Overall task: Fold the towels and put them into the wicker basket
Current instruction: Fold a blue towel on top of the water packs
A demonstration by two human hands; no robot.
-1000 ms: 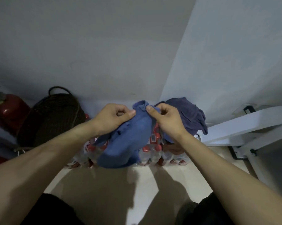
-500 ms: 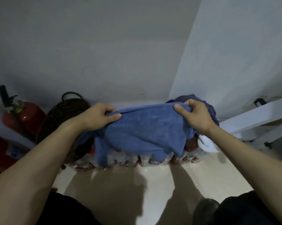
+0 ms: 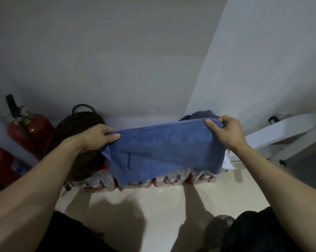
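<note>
A blue towel [image 3: 164, 151] hangs spread out flat between my hands, above the packs of bottles. My left hand [image 3: 99, 136] pinches its upper left corner and my right hand [image 3: 224, 132] pinches its upper right corner. The dark wicker basket [image 3: 75, 128] with a loop handle stands at the left against the wall, partly hidden by my left forearm. A darker purple-blue towel [image 3: 202, 115] lies bunched behind the held towel, near my right hand. A bit of white cloth [image 3: 228, 163] shows below my right wrist.
Shrink-wrapped packs of red-capped bottles [image 3: 168, 180] sit on the pale floor under the towel. Two red fire extinguishers [image 3: 28, 128] stand at the far left. A white frame [image 3: 284, 131] juts in at the right. Walls meet in a corner behind.
My hands moved apart, pulling the bunched blue towel open into a flat sheet. The view shifted so the extinguishers came into sight.
</note>
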